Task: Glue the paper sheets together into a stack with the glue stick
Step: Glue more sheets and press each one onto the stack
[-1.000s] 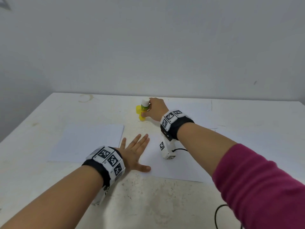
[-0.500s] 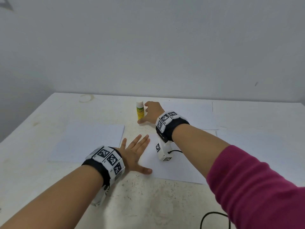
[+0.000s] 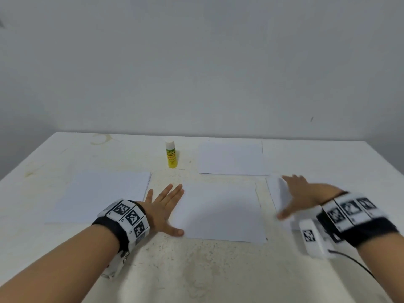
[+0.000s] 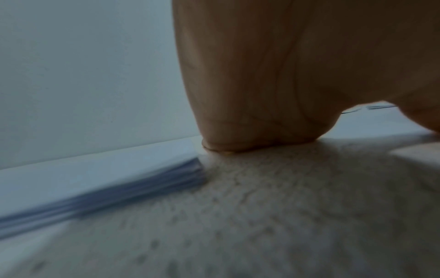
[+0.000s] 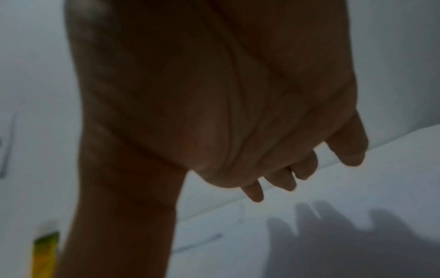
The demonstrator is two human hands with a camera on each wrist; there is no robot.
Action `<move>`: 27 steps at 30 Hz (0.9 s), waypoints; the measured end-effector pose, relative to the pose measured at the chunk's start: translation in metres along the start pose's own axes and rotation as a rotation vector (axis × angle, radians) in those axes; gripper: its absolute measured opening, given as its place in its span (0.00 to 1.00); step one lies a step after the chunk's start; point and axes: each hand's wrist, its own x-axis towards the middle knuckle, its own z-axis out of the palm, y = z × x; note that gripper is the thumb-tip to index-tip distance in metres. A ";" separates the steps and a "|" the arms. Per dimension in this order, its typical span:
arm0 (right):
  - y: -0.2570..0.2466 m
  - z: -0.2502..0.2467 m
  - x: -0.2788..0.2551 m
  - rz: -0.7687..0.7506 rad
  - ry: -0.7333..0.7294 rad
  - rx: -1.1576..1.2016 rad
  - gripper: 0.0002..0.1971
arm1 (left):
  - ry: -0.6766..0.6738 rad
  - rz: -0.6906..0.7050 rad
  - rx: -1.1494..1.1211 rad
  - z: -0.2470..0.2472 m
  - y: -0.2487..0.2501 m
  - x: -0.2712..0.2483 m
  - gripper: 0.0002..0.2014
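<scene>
My left hand (image 3: 162, 212) lies flat beside the middle sheet (image 3: 220, 213); only its wrist view shows the stack's (image 4: 100, 180) layered edge. My right hand (image 3: 302, 197) has left the glue stick (image 3: 171, 154), fingers spread and empty.

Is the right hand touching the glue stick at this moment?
Apart. The head view shows the glue stick standing alone on the table, with the right hand far off over paper.

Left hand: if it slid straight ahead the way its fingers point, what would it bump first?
Probably the glue stick. The left hand lies flat, fingers aimed up-table and slightly right; bare table lies between. The aim is only approximate, so it might slip just past.
</scene>
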 end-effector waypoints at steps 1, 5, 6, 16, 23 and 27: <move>0.012 0.008 -0.001 0.041 -0.028 -0.031 0.84 | 0.004 -0.001 0.001 0.000 0.000 0.000 0.78; 0.034 0.037 0.004 0.073 -0.073 0.073 0.89 | 0.004 -0.006 0.006 -0.001 0.003 -0.002 0.79; 0.034 0.040 0.002 0.065 -0.055 0.105 0.83 | 0.003 -0.010 0.009 -0.001 0.004 -0.002 0.79; 0.053 0.035 0.002 0.035 0.237 0.312 0.34 | 0.002 -0.036 0.014 -0.002 0.009 -0.006 0.80; 0.026 -0.005 -0.049 0.110 0.755 0.247 0.17 | 0.020 -0.052 0.023 -0.001 0.009 -0.004 0.81; -0.056 -0.004 -0.073 -0.138 0.492 0.461 0.30 | 0.009 -0.053 0.019 -0.001 0.009 -0.003 0.81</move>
